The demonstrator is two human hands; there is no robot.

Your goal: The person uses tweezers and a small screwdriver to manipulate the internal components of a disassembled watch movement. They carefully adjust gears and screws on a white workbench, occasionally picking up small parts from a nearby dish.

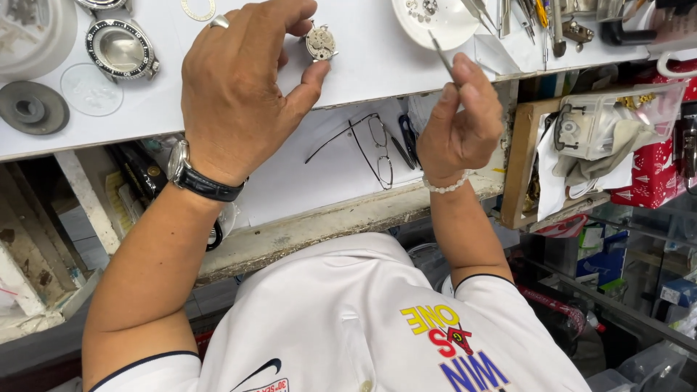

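Note:
My left hand point(243, 80) rests over the white bench top and pinches a small round watch movement point(320, 42) between thumb and fingers. A ring is on one finger and a black-strapped wristwatch on the wrist. My right hand point(461, 120) is held up to the right of it, fingers closed on thin metal tweezers point(441, 52) whose tip points up toward a white dish point(435, 22). A bead bracelet circles the right wrist.
A watch case point(120, 47), a clear crystal point(91, 89) and a grey round disc point(30, 107) lie at the left. Several tools point(541, 22) lie at the top right. Eyeglasses point(370, 149) sit on the lower shelf. An open drawer point(581, 152) holds cloths and bags.

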